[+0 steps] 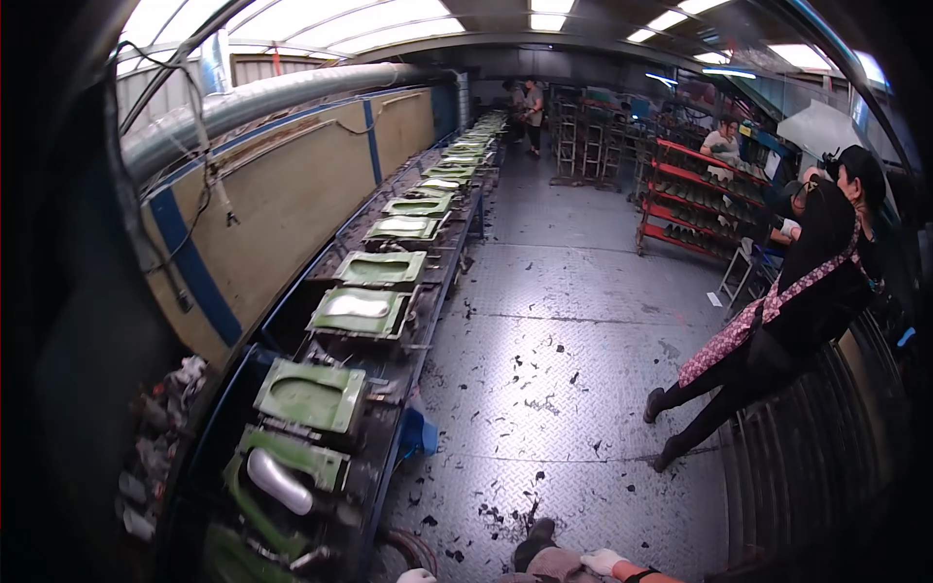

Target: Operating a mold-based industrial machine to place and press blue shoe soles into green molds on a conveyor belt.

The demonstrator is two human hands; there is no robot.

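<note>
My right hand [604,562], in a white glove, is at the lower edge in front of my leg. Its fingers look loosely extended, and nothing shows in them. Only the top of my left hand [417,576], also white-gloved, shows at the bottom rim; its fingers are cut off. My dark shoe [535,544] stands on the metal floor. To my left runs a long bench line of green sole-shaped moulds. The nearest visible ones are an open hollow mould [309,398] and one with a shiny silver foot-shaped piece [279,480] resting on it.
A blue bin [418,430] sits beside the bench. Black scraps litter the patterned metal floor [564,291]. At right stands a person [821,253] in dark clothes, near a red rack [695,199] of shoes. Other people work farther back. A silver duct [282,102] runs above the bench.
</note>
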